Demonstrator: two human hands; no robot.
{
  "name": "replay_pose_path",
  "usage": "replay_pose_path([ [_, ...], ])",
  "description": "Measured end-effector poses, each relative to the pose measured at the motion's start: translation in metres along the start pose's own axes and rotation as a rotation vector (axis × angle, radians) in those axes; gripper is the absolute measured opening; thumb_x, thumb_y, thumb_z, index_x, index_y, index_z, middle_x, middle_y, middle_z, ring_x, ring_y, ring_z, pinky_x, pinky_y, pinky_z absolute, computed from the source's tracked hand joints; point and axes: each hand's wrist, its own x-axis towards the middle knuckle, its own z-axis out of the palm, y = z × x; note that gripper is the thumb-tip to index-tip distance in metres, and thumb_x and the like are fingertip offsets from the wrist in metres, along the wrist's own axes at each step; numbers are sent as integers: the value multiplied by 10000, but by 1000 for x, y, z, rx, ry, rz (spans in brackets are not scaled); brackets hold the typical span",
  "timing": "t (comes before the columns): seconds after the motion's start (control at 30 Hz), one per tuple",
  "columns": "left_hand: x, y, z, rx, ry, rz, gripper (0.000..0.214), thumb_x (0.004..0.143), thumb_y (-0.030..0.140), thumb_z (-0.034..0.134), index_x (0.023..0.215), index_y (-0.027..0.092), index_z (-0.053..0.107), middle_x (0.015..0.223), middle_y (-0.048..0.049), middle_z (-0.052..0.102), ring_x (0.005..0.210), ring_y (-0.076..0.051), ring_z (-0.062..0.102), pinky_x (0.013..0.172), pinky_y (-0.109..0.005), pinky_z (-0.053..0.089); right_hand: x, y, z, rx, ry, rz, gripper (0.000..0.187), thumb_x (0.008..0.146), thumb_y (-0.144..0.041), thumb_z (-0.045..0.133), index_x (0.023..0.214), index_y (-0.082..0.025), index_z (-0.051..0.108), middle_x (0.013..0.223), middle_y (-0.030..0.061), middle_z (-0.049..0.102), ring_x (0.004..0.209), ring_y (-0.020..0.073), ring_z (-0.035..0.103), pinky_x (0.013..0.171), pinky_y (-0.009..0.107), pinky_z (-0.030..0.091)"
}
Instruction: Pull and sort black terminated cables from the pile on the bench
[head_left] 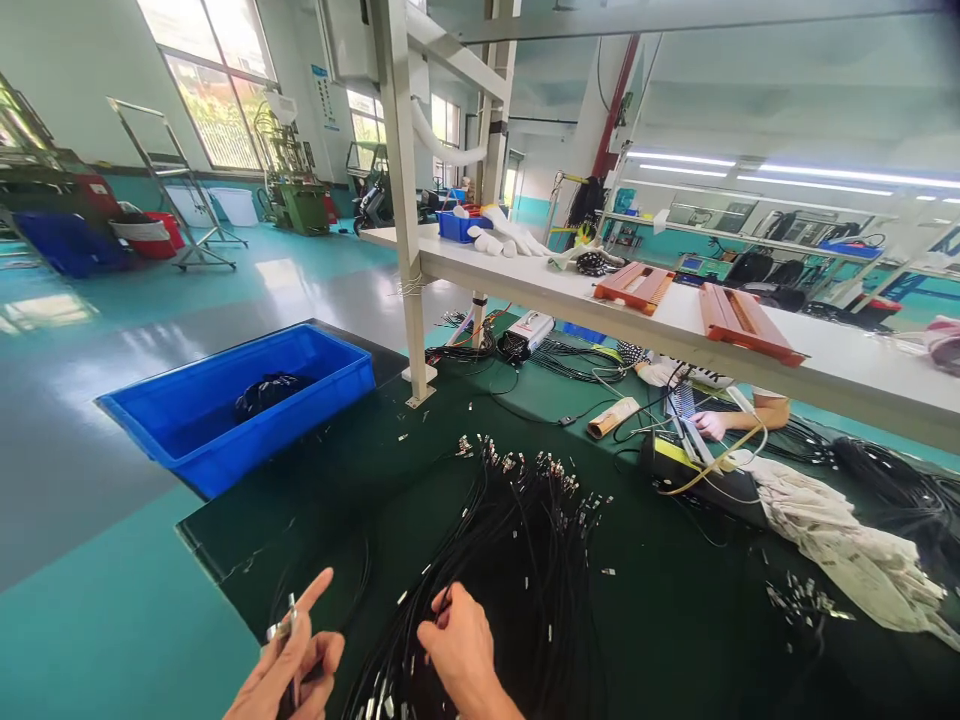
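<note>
Far to my left, on the shiny floor, stand a dark blue bin (64, 245) and a red tub (154, 232) beside a metal frame on wheels (180, 190). Nearer, a blue crate (225, 400) sits at the left end of the dark green surface (660, 600), overhanging its edge, with a black bundle (268, 392) lying inside it. At the bottom of my view, my left hand (289, 665) is closed around a small metal connector (283, 622) on the end of a black wire, thumb and fingers pinching it while the index finger points up and away; so this grip is grasping the connector. Just to its right, my right hand (457, 645) rests on the big bundle of black wires (517, 540), its fingertips pinched on a strand near the bundle's near end; I cannot tell how firmly. The bundle fans away from me across the middle of the surface, its metal-tipped ends spread out at the far side, and loose metal terminals (802, 598) lie scattered to the right of it. A white post (405, 200) rises from the surface behind the bundle and carries a white shelf (825, 370), where two orange trays (634, 285) lie flat. Under the shelf, across the surface from me, another person's hand (709, 425) works among cables, near a black and yellow device (667, 455). To the right lies a crumpled whitish cloth (847, 540).
</note>
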Motion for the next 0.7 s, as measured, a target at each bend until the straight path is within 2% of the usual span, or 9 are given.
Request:
replay_pose_path([
  [0.07,-1,0,0,-16,-14,2,603,687,601,693,1218,350,555,571,76,518,324,4,202,282,-126,221,-17,11,0,-47,-66,-41,215,607,-229,734,804,-204,652,822,62,731,813,286,682,711,357,485],
  [0.17,-1,2,5,-22,-13,32,527,654,535,762,1074,245,631,561,77,496,357,-10,250,293,-119,224,-39,21,1,-91,-167,-121,271,423,-44,777,612,-181,641,793,96,737,851,344,671,783,402,458],
  [0.27,-1,3,8,2,-30,50,495,637,508,787,1006,212,639,568,71,515,377,-18,273,301,-115,219,-50,27,-8,-31,-132,-177,185,599,-36,635,670,-207,639,797,23,729,831,231,676,752,291,446],
  [0.33,-1,0,5,17,-38,49,470,663,509,768,1002,211,636,567,68,522,376,-20,269,303,-116,213,-51,30,-19,29,-87,-177,199,713,-66,520,790,-218,622,792,-14,709,702,148,672,636,211,438],
  [0.4,-1,-5,1,30,-46,32,449,668,503,766,978,202,644,563,66,527,366,-13,252,300,-115,201,-51,32,-28,70,-66,-170,232,759,-74,457,884,-216,592,779,-32,692,599,100,649,544,166,414],
  [0.47,1,-11,-1,44,-62,0,429,649,477,790,928,179,661,565,57,540,352,0,238,296,-111,183,-51,32,-28,73,-65,-169,229,759,-96,485,916,-218,597,793,-31,691,644,100,658,558,154,423],
  [0.53,2,-15,-2,59,-72,-34,403,620,438,816,869,154,677,549,48,544,336,7,236,290,-110,162,-52,29,-18,23,-88,-158,202,691,-147,614,882,-207,644,848,12,707,796,171,673,676,210,465],
  [0.6,2,-17,-1,61,-65,-48,379,593,399,830,834,144,687,528,44,542,323,6,246,283,-111,149,-54,25,-5,-65,-136,-123,310,538,-135,742,843,-167,690,904,96,722,861,293,670,761,344,485],
  [0.7,1,-16,0,37,-50,-41,363,571,367,841,823,148,698,525,41,548,323,9,255,283,-101,152,-55,25,6,-152,-170,-107,317,503,-56,716,803,-157,720,899,149,729,860,371,665,770,443,473],
])
